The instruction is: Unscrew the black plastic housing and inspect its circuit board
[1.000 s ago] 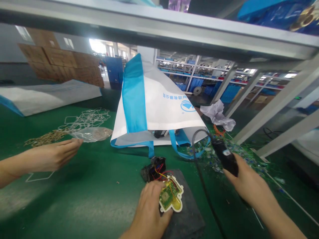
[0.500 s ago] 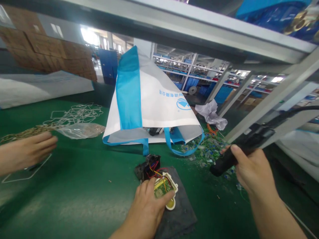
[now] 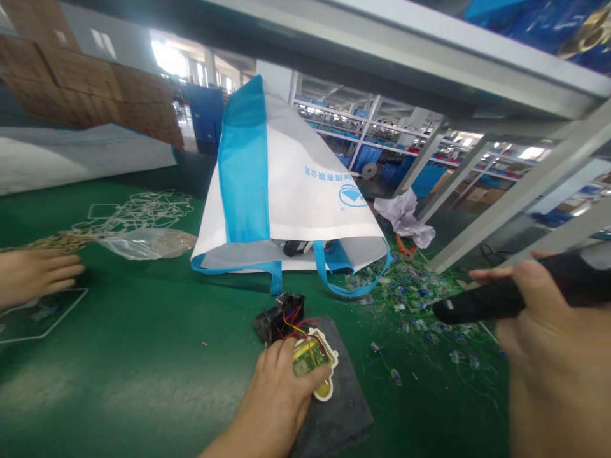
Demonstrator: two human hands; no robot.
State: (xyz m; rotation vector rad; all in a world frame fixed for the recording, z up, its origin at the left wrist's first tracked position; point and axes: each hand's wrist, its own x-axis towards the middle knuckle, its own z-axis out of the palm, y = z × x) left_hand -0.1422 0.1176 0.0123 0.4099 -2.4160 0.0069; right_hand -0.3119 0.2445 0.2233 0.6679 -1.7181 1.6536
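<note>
My left hand [image 3: 279, 388] is closed on a cream plastic housing [image 3: 324, 389] with a green circuit board inside, thumb and fingers gripping its near side. Red and yellow wires run from the board to a black plastic case [image 3: 279, 318] just behind it. Both lie on or beside a dark grey cloth [image 3: 344, 407]. My right hand [image 3: 558, 331], blurred, grips a black electric screwdriver [image 3: 506, 299] held above the table, its nose pointing left. No bit can be made out at its tip.
Another person's hand [image 3: 41, 277] is at the left, near a bent white wire frame [image 3: 62, 318]. A white-and-blue bag [image 3: 305, 178] lies behind my hands, opening toward me. Small parts with green wires [image 3: 420, 289] are scattered right. A metal shelf beam [image 3: 405, 57] crosses overhead.
My right hand has moved right and closer with the electric screwdriver. My left hand stays on the housing. The other person's hand has shifted left.
</note>
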